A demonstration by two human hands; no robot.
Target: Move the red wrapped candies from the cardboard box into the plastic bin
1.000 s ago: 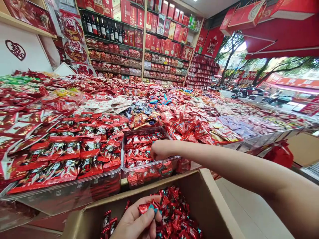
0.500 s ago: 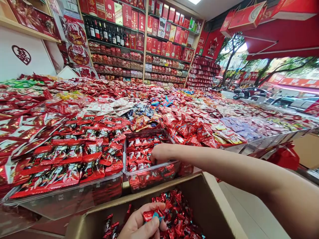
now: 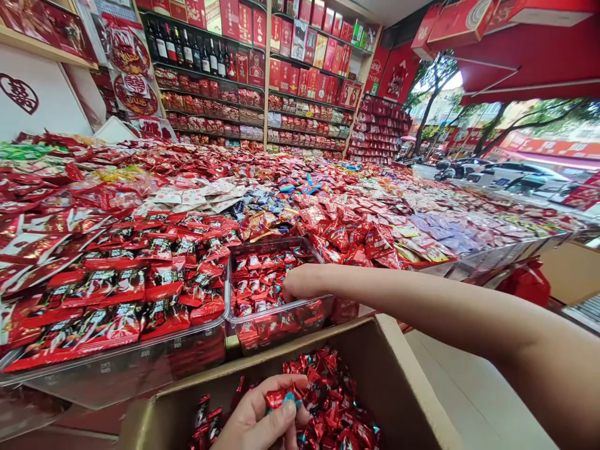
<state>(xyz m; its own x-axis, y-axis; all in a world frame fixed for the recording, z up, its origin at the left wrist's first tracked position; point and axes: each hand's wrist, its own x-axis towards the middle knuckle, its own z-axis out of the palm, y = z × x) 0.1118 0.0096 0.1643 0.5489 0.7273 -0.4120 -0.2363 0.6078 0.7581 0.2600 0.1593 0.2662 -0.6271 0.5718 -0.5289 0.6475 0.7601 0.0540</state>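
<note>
Over the cardboard box (image 3: 412,381), my left hand (image 3: 262,412) pinches a red and teal wrapped candy (image 3: 276,398) between thumb and fingers. Many similar shiny red candies (image 3: 330,400) lie loose inside that box. My right hand (image 3: 302,282) reaches down into a clear plastic bin (image 3: 276,315) of small red wrapped candies (image 3: 255,284), at its right side. The fingers of this hand point down and are hidden from me, so what they touch does not show.
Left of the bin stands a wider clear tray (image 3: 117,350) filled with red and black packets (image 3: 126,281). Behind spreads a long display of mixed wrapped sweets (image 3: 375,206). Shelves with bottles (image 3: 187,53) and red gift boxes (image 3: 293,78) line the back wall. Tiled floor (image 3: 450,375) shows at right.
The view has shifted slightly, so the display sits a little further left and higher. My right hand stays in the bin, and my left hand keeps its candy above the box.
</note>
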